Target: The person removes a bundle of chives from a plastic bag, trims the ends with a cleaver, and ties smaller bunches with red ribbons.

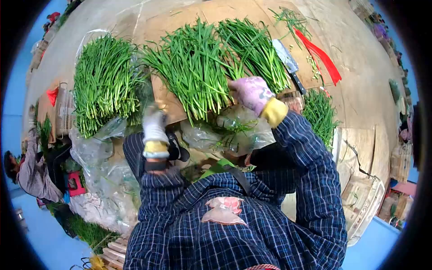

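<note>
The person's right hand (252,92), in a pink glove, is pressing down on the cut ends of the middle bundle of green stalks (193,67) at the centre of the frame. Its grip is curled together, and whether any stalks are sitting inside the fist cannot be told. The left hand (154,123), in a pale glove, is hovering lower and left of centre, just off the bundle's near edge. It is blurred, so the state of its grip cannot be told either.

The bundle is lying on a cardboard sheet (164,96), flanked by others: a left bundle (105,81) is spreading toward the upper left, and a right bundle (256,49) is touching it on the other side. A cleaver (288,60) is lying just beyond the right bundle, with a red strip (321,54) further right. Crumpled clear plastic (234,130) is crowding the space right under the right hand — between the stalks and the person's checked sleeve (306,153). More greens (319,112) are lying at the right edge. Another person (31,171) is sitting at the lower left, near a woven basket (65,110).
</note>
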A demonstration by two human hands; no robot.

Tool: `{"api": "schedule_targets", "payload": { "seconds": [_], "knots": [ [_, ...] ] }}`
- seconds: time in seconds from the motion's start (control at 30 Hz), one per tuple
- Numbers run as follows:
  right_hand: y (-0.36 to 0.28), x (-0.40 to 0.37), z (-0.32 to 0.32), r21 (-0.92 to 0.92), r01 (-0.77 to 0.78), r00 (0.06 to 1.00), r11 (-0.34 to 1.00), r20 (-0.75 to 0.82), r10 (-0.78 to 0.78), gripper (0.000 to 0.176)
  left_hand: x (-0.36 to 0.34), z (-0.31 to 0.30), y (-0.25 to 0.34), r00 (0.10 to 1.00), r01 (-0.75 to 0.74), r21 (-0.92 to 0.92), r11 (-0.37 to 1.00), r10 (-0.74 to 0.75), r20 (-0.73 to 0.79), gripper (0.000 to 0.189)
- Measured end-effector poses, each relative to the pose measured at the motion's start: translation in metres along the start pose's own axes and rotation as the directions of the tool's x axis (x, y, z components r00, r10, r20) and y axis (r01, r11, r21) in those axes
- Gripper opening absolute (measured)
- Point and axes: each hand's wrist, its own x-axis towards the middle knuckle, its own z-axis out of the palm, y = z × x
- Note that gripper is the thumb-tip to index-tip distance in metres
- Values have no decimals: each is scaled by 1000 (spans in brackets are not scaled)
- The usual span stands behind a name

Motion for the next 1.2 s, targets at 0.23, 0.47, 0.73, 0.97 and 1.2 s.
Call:
{"api": "schedule_targets", "payload": {
  "seconds": [0.23, 0.47, 0.73, 0.97, 1.2],
  "knots": [
    [-70, -46, 16, 138, 108, 972, 985, 195, -133, 14, -63, 117, -11, 900, 373, -513, 773, -168, 402, 28],
    [-41, -49, 21, 37, 26, 870, 999, 491, -40, 29, -41, 94, 71, 978, -124, -467, 876, 188, 94, 23],
    [18, 84, 20, -208, -367, 922, 907, 51, 385, 29, 29, 78, -1, 950, -158, 567, 808, 282, -136, 76],
    [-30, 13, -4, 564, -183, 983, 805, 131, 132, 35, 11, 84, 8, 983, -41, 652, 757, 148, -110, 108],
    [-54, -90, 57, 246, -237, 745, 940, 667, 14, 24, 1, 115, 19, 977, 0, 907, 421, 194, -90, 111]
  ]
}}
